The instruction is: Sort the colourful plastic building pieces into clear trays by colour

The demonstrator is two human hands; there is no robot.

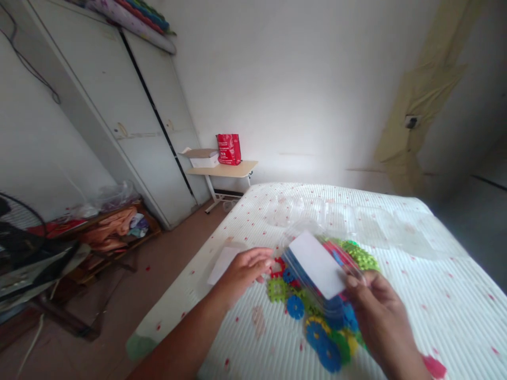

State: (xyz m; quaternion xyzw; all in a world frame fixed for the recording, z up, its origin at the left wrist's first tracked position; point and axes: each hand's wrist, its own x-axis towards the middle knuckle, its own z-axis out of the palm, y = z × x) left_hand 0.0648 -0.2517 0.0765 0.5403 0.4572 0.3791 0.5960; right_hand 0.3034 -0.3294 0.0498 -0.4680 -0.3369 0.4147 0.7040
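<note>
Head view: the right hand [378, 302] is gripping a white-labelled clear container [317, 266] over colourful plastic pieces [295, 307] on the bed [447, 301]; the left hand [246, 266] is hovering beside a red piece [282, 265], its grip unclear.

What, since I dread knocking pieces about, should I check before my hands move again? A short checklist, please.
1. Right hand grip on the clear container: ok, thumb and fingers closed on its edge.
2. White label facing you: ok, broad side towards the camera.
3. Left hand free: cannot tell; its fingertips are at the red square piece, contact unclear.
4. Container's contents: cannot tell; colours show, but may be inside or behind it.
5. Room below the container: not ok, loose pieces lie there.
6. Far containers away from both hands: ok.
</note>
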